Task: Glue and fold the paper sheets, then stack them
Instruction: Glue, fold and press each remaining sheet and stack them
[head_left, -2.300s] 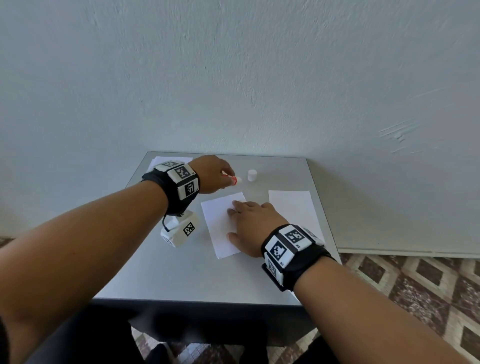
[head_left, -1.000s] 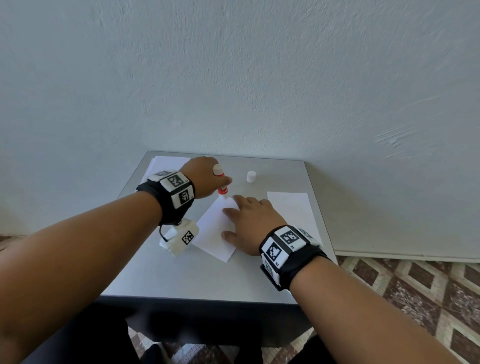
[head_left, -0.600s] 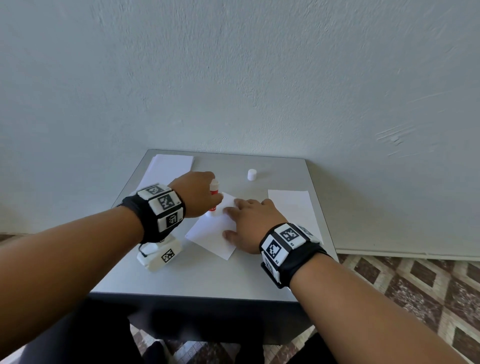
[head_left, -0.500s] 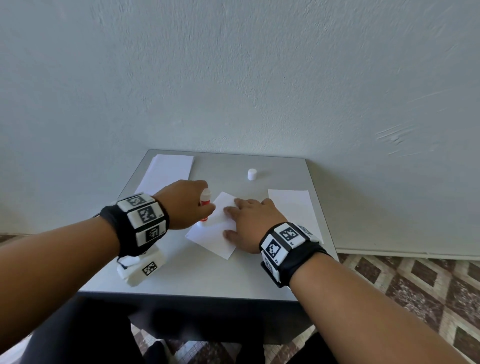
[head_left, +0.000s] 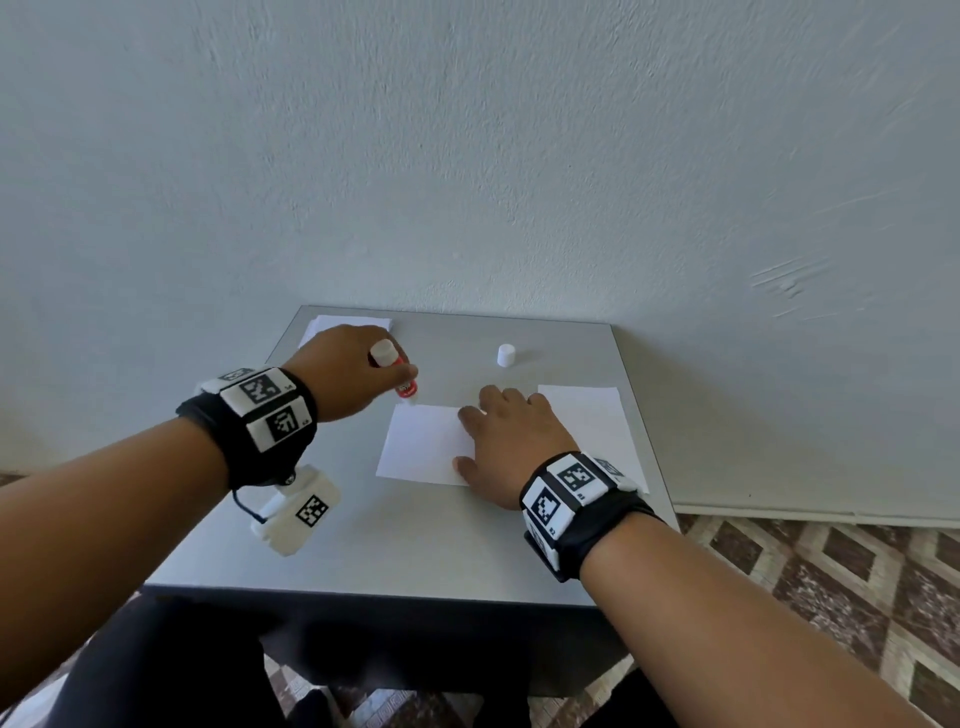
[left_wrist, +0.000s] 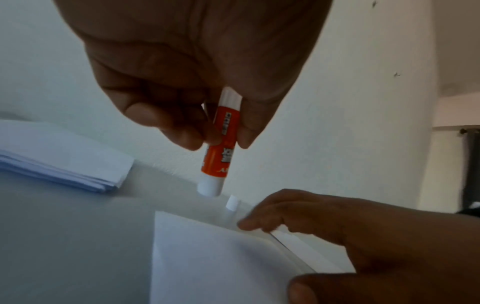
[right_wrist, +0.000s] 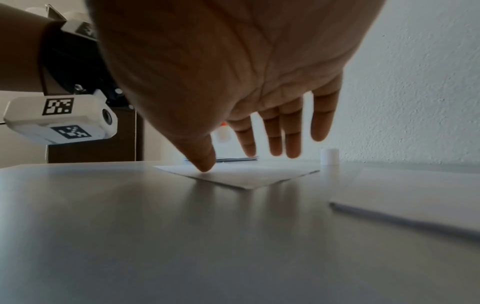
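Note:
A white paper sheet (head_left: 423, 444) lies flat in the middle of the grey table (head_left: 415, 540). My right hand (head_left: 511, 441) rests flat on its right side with straight fingers (right_wrist: 275, 135), thumb on the near edge. My left hand (head_left: 353, 371) pinches an orange and white glue stick (head_left: 402, 382) (left_wrist: 221, 148), held tip down just beyond the sheet's far left corner. The tip (left_wrist: 209, 188) hovers close above the table. The paper sheet (left_wrist: 221, 257) shows near in the left wrist view.
The white glue cap (head_left: 505, 355) stands upright behind the sheet. A pile of folded sheets (head_left: 345, 326) (left_wrist: 59, 156) sits at the back left corner. Another pile of paper (head_left: 592, 426) (right_wrist: 415, 195) lies at the right edge. The wall rises right behind the table.
My left hand moved the glue stick from the sheet's left side back up to its far left corner. The sheet has turned to lie squarer. My right hand has stayed on it.

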